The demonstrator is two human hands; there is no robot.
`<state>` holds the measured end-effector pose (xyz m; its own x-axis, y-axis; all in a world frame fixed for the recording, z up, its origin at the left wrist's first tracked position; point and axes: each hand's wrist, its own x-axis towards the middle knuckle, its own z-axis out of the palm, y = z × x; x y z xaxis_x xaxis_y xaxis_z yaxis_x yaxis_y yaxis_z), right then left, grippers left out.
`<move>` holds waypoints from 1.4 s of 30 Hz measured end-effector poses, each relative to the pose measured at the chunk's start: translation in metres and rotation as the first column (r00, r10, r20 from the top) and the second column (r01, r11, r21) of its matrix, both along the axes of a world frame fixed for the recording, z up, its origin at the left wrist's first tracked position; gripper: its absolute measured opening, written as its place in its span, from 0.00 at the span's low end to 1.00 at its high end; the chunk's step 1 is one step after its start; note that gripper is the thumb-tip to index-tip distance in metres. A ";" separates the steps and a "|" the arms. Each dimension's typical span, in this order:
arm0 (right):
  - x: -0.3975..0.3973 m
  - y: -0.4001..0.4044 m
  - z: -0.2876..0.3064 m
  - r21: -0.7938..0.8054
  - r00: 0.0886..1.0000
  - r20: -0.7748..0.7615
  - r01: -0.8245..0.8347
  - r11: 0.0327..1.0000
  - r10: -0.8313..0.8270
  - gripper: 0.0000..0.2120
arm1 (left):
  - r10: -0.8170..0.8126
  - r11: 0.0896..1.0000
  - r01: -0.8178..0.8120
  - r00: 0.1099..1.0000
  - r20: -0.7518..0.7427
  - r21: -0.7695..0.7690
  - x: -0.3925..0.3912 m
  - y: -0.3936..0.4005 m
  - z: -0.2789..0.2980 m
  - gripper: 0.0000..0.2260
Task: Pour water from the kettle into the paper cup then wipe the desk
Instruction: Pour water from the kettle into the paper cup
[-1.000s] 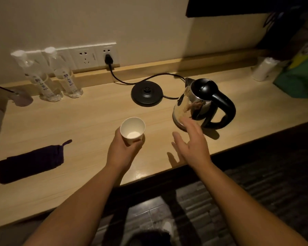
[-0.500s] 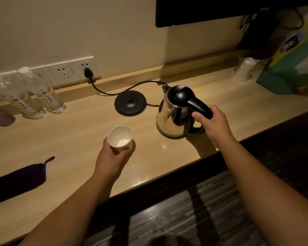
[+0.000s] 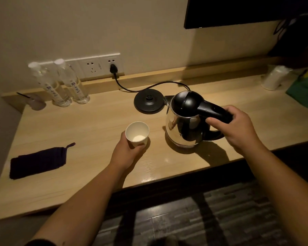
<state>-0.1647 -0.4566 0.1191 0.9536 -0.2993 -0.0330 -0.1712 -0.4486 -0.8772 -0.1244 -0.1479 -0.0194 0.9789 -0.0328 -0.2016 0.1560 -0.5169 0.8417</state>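
While the kettle [image 3: 185, 121] stands on the desk [image 3: 96, 121] just off its base [image 3: 148, 102], the right hand [image 3: 238, 128] is wrapped around the black handle, the sensible hold since the steel body looks slick and probably heavy (contents unseen). Left hand [image 3: 128, 151] curls round the paper cup [image 3: 137, 134], light and easily crushed, standing near the kettle, so it wants a gentle grip low down
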 end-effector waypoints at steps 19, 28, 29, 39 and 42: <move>0.053 0.061 0.082 -0.505 0.838 -0.291 -0.544 0.670 0.462 0.15 | 0.009 0.999 -0.008 1.000 0.012 -0.038 -0.001 -0.001 0.001 0.36; 0.073 0.094 0.102 -0.601 0.781 -0.356 -0.612 0.514 0.513 0.15 | -0.007 1.000 0.009 0.999 0.051 -0.021 -0.001 0.001 0.000 0.35; 0.074 0.096 0.104 -0.600 0.777 -0.365 -0.618 0.509 0.514 0.14 | -0.009 1.000 0.010 0.999 0.051 -0.019 -0.001 0.001 0.000 0.35; 0.077 0.106 0.111 -0.622 0.751 -0.431 -0.648 0.439 0.500 0.12 | -0.004 1.000 0.005 0.999 0.054 -0.019 0.001 0.001 -0.004 0.36; 0.077 0.109 0.113 -0.630 0.745 -0.440 -0.654 0.419 0.501 0.12 | -0.008 1.000 0.009 0.998 0.056 -0.022 0.001 0.002 -0.005 0.36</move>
<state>-0.0882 -0.3476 0.2318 0.9105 0.3274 -0.2525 0.2809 -0.9379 -0.2034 -0.1230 -0.1457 -0.0247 0.9883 -0.0451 -0.1458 0.1041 -0.4992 0.8602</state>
